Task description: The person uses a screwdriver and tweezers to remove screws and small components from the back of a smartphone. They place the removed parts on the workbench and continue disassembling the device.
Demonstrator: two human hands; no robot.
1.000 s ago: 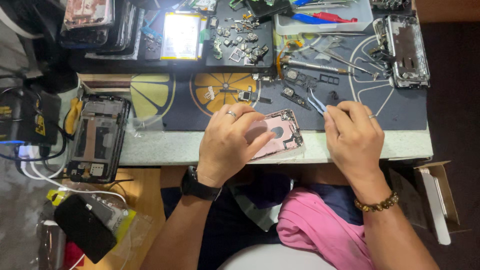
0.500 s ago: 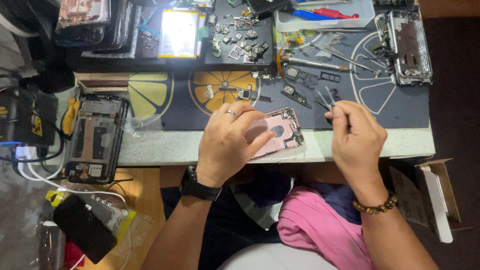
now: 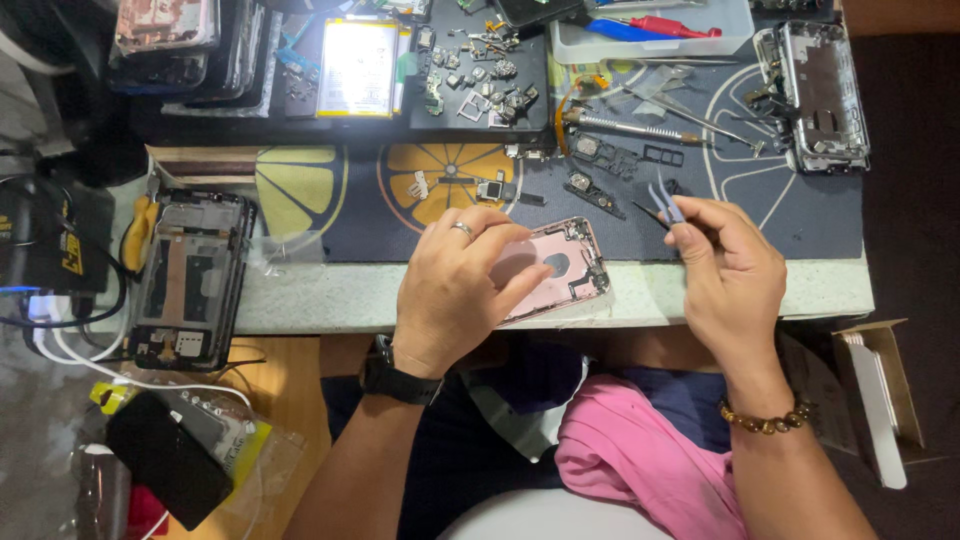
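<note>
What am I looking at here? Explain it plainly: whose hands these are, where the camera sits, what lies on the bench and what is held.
There is no machine here: a person works with two bare hands, and one camera worn on the head looks down at them. The left hand, with a ring and a black wristwatch, presses on a pink phone housing at the near edge of the workbench. The right hand, with a bead bracelet, pinches fine tweezers just right of the housing. A dark work mat with citrus-slice prints carries small loose parts. Left of it lies an opened phone frame; another stripped frame sits far right. At the back are a screwdriver and a tray of tiny parts.
</note>
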